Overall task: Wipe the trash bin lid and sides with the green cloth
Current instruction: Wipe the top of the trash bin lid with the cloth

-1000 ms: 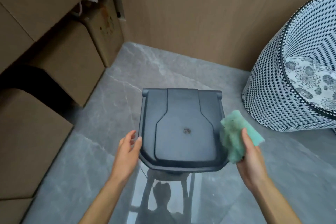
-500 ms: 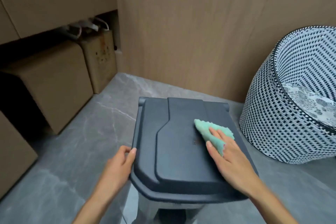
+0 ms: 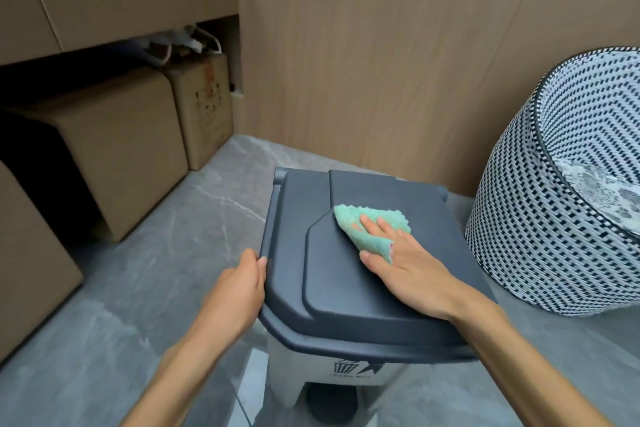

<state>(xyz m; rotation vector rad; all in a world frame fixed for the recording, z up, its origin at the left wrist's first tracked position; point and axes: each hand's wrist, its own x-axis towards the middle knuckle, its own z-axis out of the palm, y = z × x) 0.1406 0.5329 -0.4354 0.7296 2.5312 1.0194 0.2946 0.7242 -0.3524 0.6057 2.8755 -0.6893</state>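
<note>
The right hand [image 3: 407,267] lies flat and open, fingers spread, pressing the green cloth [image 3: 367,229] onto the dark trash bin lid [image 3: 346,288]; the left hand [image 3: 239,288] curls around the lid's 9 o'clock edge, bracing it. The lid's long axis runs from 6 to 12 o'clock, with the unwiped far end toward 12, nearer the right hand.

Green cloth [image 3: 370,225], dark grey lid [image 3: 346,295], black-and-white woven basket [image 3: 519,218].

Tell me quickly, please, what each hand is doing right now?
Left hand: closed on the bin lid's left edge.
Right hand: flat and open, pressing the green cloth onto the lid.
</note>
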